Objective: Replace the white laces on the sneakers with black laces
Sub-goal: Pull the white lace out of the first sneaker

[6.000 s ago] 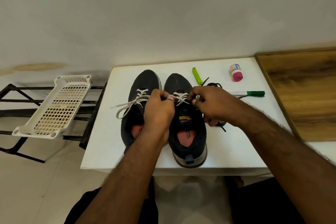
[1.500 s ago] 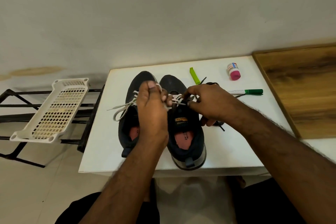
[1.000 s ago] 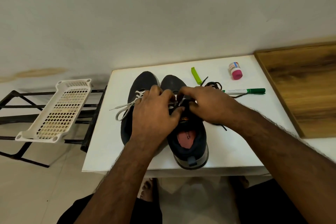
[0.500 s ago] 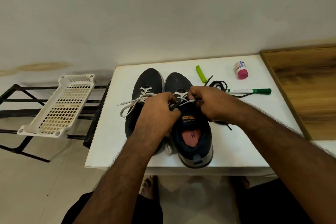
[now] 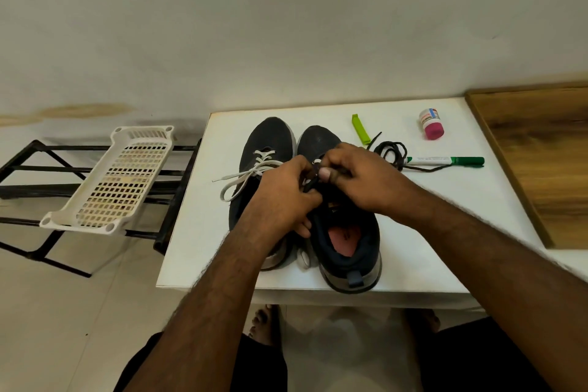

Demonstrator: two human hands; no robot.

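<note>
Two dark sneakers stand side by side on the white table (image 5: 445, 232), toes away from me. The left sneaker (image 5: 264, 143) carries a white lace (image 5: 245, 177) whose loose ends trail off to the left. Both my hands meet over the lacing area of the right sneaker (image 5: 346, 232). My left hand (image 5: 283, 197) has its fingers curled at the shoe's eyelets. My right hand (image 5: 356, 178) pinches a lace at the same spot; the lace is mostly hidden under the fingers. A coil of black lace (image 5: 389, 153) lies on the table to the right of the shoes.
A green clip (image 5: 360, 128), a small bottle with a pink cap (image 5: 431, 123) and a green-capped marker (image 5: 445, 161) lie at the back right of the table. A wooden board (image 5: 541, 153) borders the table's right side. A white plastic basket (image 5: 117, 175) sits on a black metal rack (image 5: 25, 188) at left.
Both hands stayed on the right sneaker's lacing. My left hand came down from its raised pull and closed in against my right hand over the eyelets.
</note>
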